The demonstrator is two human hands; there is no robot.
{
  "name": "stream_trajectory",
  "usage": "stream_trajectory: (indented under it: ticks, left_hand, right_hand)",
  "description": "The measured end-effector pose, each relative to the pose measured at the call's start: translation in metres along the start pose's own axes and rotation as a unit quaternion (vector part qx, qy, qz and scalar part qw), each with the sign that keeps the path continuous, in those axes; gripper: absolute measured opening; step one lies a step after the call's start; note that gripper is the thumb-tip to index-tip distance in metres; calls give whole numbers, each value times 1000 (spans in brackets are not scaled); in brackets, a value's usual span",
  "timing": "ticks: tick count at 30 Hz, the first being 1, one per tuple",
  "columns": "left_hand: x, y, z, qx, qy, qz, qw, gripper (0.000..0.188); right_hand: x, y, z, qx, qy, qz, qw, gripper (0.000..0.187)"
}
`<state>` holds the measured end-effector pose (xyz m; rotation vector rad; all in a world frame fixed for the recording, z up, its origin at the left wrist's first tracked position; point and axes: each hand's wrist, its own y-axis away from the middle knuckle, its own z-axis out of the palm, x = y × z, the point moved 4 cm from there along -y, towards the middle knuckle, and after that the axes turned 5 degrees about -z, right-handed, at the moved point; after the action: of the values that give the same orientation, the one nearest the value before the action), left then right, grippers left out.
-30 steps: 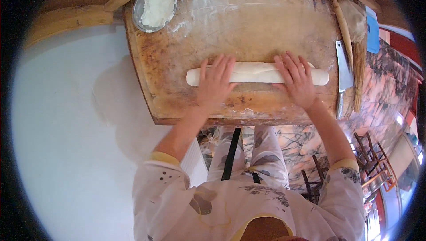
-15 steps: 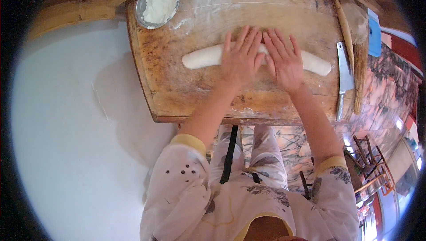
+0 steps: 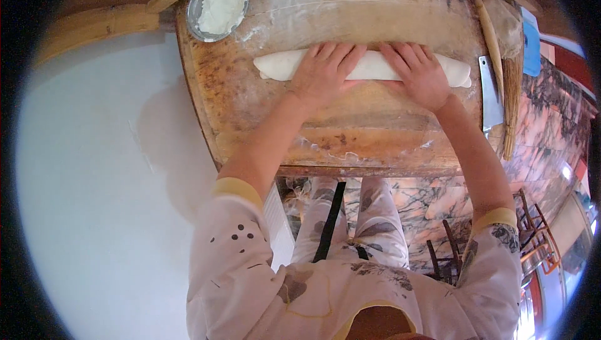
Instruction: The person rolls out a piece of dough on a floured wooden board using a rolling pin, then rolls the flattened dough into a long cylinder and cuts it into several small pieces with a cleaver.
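Note:
A long white dough roll lies crosswise on the wooden board. Over its left half is my left hand, fingers bent across the far side and thumb along the near side. My right hand grips the right half the same way. Bare dough shows in the gap between the hands, and both ends stick out past them.
At the board's far left corner stands a metal bowl of white flour. Along the right edge lie a metal blade, a thin rolling pin and a straw brush. A blue object sits beyond. Flour dusts the board.
My hands have moved apart, from side by side at the middle to either half of the roll. The fingers, flat before, now curl over it. The roll looks straighter and slightly farther away.

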<state>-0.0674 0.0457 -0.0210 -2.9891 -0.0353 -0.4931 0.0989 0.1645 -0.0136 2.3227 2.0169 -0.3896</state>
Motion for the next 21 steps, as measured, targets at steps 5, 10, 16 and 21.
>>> stream_trajectory:
  ticks: [5,10,16,21]
  left_hand:
    - [-35,24,-16,-2,-61,-29,998,66]
    - [-44,30,-16,-44,-42,3,998,67]
    - [20,-2,4,31,-31,22,999,68]
    - [18,-11,13,-27,-49,32,998,63]
  right_hand:
    - [40,53,-1,-72,81,36,993,71]
    - [51,60,-4,-77,59,0,995,71]
    - [-1,13,1,-9,57,-11,998,71]
    - [4,6,3,-22,44,-46,998,76]
